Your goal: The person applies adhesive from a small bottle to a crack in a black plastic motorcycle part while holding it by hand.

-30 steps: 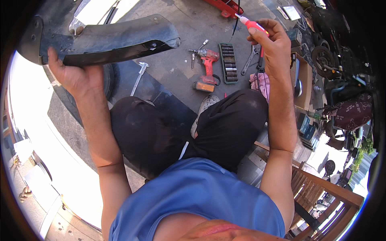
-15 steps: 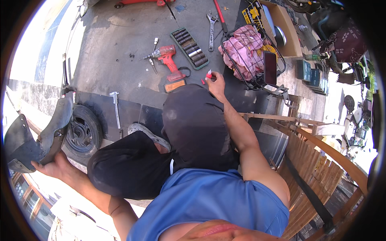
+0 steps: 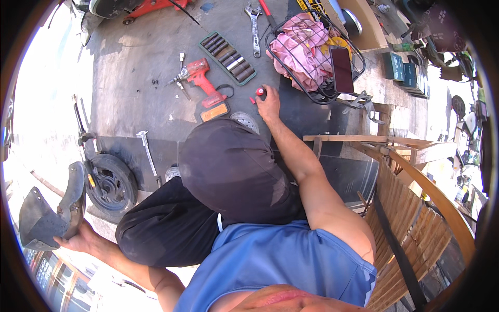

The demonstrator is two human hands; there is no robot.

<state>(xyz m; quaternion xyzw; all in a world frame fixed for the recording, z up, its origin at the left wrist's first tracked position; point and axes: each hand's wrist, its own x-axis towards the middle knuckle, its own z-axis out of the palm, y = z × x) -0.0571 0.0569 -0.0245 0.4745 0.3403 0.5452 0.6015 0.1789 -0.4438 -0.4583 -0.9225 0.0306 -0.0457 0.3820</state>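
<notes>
My left hand (image 3: 83, 239) grips the lower edge of a dark, curved mudguard (image 3: 73, 210), held out at the far left beside a small wheel (image 3: 110, 186) with a black tyre. Beyond my knee, low over the floor, the fingers of my right hand (image 3: 268, 104) are closed around a small red bottle (image 3: 261, 92). A small red cap (image 3: 252, 100) lies just left of that bottle. Left of the right hand is a red cordless impact wrench (image 3: 200, 80) with its battery toward me. A green-edged socket tray (image 3: 227, 58) lies beyond the hand.
A wire basket (image 3: 312, 99) with pink cloth (image 3: 301, 49) and a phone (image 3: 341, 70) stands right of my right hand. An adjustable wrench (image 3: 254, 31) lies farther off. A caliper (image 3: 147, 152) rests near the wheel. A slatted wooden chair (image 3: 410, 234) is at my right.
The view has shifted. My right hand has turned the bottle, so its white nozzle no longer shows. The mudguard has moved down and slightly right with my left hand, and my foot shows beyond my knee.
</notes>
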